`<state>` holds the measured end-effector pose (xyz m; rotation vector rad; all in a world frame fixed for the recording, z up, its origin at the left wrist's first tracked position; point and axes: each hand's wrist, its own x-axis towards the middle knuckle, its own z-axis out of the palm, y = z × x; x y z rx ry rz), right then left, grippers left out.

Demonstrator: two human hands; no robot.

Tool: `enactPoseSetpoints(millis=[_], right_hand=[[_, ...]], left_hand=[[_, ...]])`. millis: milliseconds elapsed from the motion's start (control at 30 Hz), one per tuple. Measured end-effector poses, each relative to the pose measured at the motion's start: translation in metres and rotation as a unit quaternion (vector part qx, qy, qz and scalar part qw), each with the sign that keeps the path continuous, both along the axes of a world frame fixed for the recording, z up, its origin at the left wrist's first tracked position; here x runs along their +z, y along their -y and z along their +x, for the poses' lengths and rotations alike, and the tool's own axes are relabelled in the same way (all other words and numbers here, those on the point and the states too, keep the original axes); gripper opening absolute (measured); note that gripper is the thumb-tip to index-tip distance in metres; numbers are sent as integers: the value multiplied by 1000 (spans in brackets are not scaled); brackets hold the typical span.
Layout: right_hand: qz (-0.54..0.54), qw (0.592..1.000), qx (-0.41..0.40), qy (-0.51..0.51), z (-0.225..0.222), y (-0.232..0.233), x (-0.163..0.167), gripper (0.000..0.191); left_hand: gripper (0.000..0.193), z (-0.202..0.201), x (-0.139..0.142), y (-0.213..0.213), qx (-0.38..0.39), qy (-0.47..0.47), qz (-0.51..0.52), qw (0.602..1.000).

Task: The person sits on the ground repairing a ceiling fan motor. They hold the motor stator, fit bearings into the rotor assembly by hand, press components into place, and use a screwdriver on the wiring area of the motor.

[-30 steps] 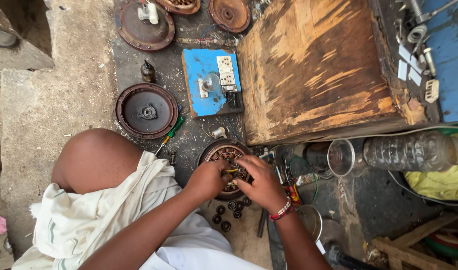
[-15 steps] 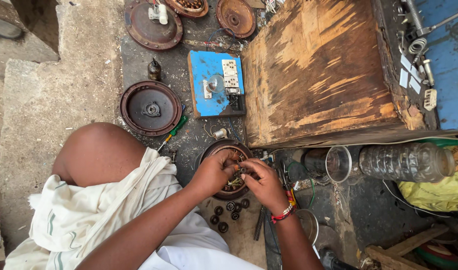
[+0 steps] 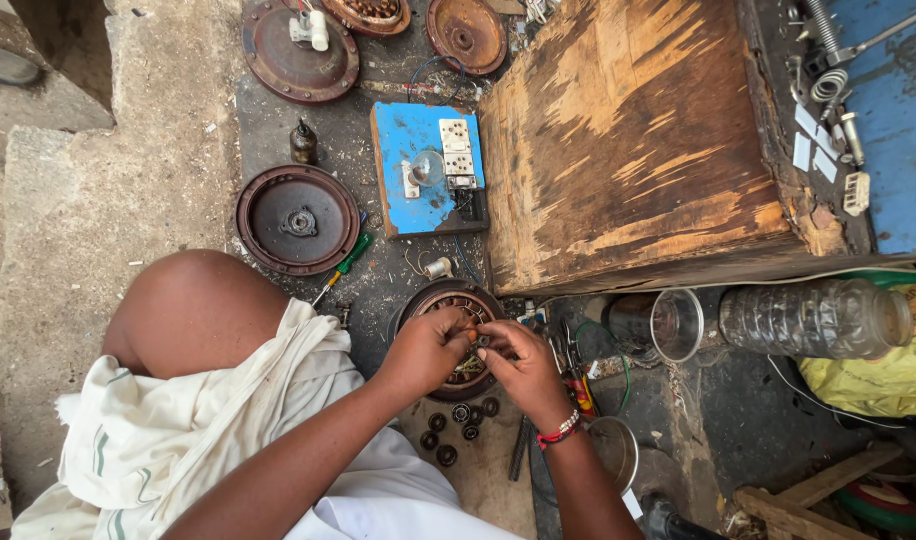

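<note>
A round motor housing with copper windings (image 3: 440, 305) lies on the dark floor in front of my knee. Both hands work over its middle. My left hand (image 3: 425, 350) pinches a small part with the fingertips at the winding's centre. My right hand (image 3: 521, 368), with a red and white bracelet on the wrist, meets it from the right, fingers curled on the same spot. What the fingertips pinch is too small to name. Several small black round parts (image 3: 456, 428) lie on the floor just below the housing.
A round dark cover plate (image 3: 298, 218) and a green-handled screwdriver (image 3: 346, 265) lie to the left. A blue switch board (image 3: 426, 166) is behind. A big wooden box (image 3: 638, 140) stands at right, with a metal cup (image 3: 675, 323), a plastic jar (image 3: 813, 318) and pliers (image 3: 578, 385) below it.
Both hands have closed in together over the middle of the windings; the right hand moved left to meet the left. The view shifted slightly.
</note>
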<state>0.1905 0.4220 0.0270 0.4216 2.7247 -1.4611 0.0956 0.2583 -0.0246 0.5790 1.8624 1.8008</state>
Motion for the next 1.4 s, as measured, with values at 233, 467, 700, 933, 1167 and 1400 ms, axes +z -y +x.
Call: enactPoseSetpoints(millis=[233, 467, 700, 933, 1167, 1400], right_hand=[[10, 1000, 4, -7, -2, 2, 3, 29], [8, 1000, -5, -6, 0, 2, 2, 28], [0, 1000, -5, -18, 3, -3, -8, 30], [-14, 1000, -28, -5, 6, -10, -18, 30], [-25, 999, -31, -8, 8, -16, -29, 28], [-51, 998, -39, -6, 9, -19, -32, 27]], left_hand=[[16, 0, -9, 3, -1, 76, -72, 994], [16, 0, 5, 14, 11, 12, -88, 996], [48, 5, 22, 16, -23, -83, -38, 996], [36, -5, 8, 1, -23, -130, -13, 991], [18, -9, -7, -6, -28, -82, 20, 996], [12, -7, -17, -13, -25, -2, -26, 999]])
